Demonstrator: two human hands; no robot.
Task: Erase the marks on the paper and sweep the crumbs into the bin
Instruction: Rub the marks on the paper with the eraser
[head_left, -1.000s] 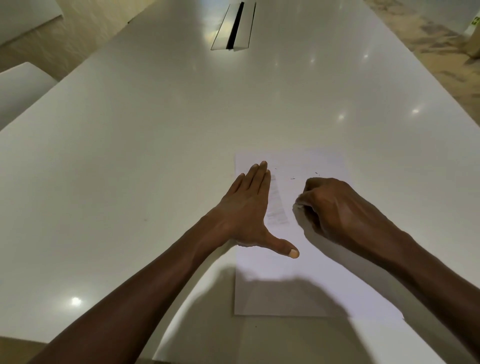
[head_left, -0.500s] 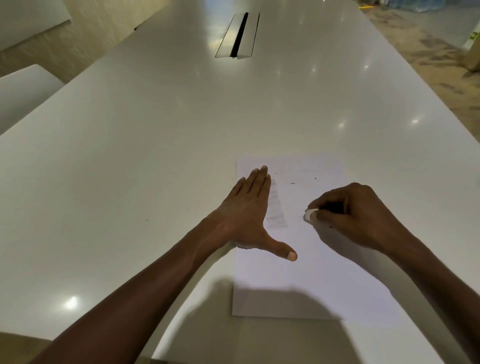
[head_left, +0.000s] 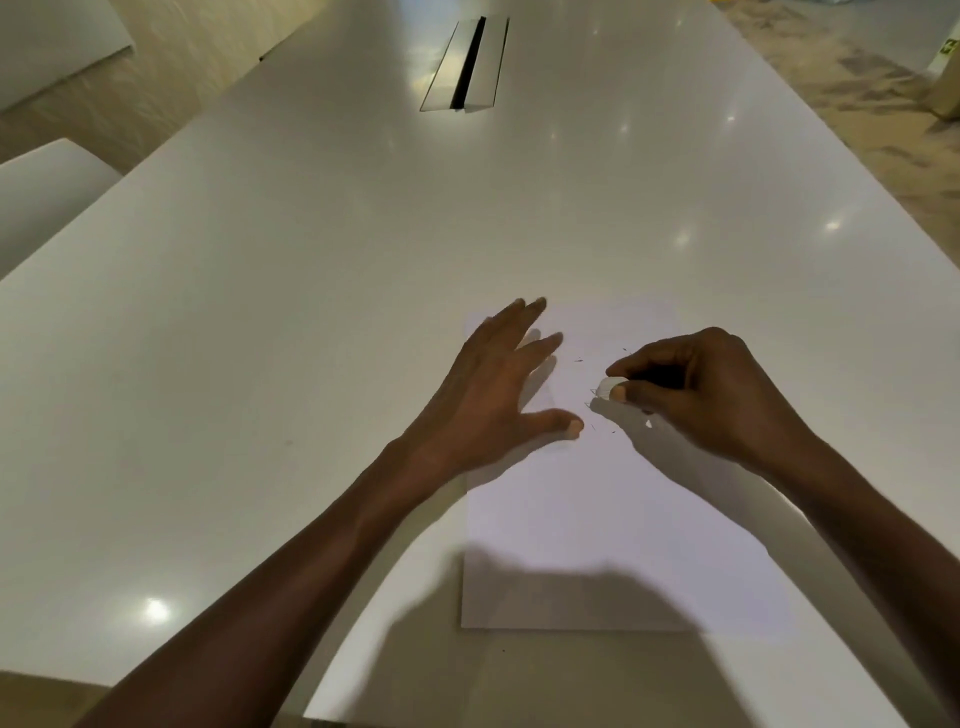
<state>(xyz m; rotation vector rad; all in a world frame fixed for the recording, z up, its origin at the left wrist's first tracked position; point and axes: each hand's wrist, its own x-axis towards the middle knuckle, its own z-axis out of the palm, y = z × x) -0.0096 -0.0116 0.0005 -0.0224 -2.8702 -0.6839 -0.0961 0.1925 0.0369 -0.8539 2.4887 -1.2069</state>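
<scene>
Lifted since 0.5 s ago, my left hand spreads loose over the white paper sheet; my right hand pinches a small white eraser among dark crumbs, mid-frame on the glossy white table.

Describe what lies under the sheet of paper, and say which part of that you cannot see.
The paper lies flat on the white table. The left hand and the right hand, pinching a white eraser, cover parts of it. The tabletop directly beneath is hidden.

Table wide open left and ahead of my hands; only obstacle is the cable slot far ahead. Crumbs sit between my hands.
</scene>
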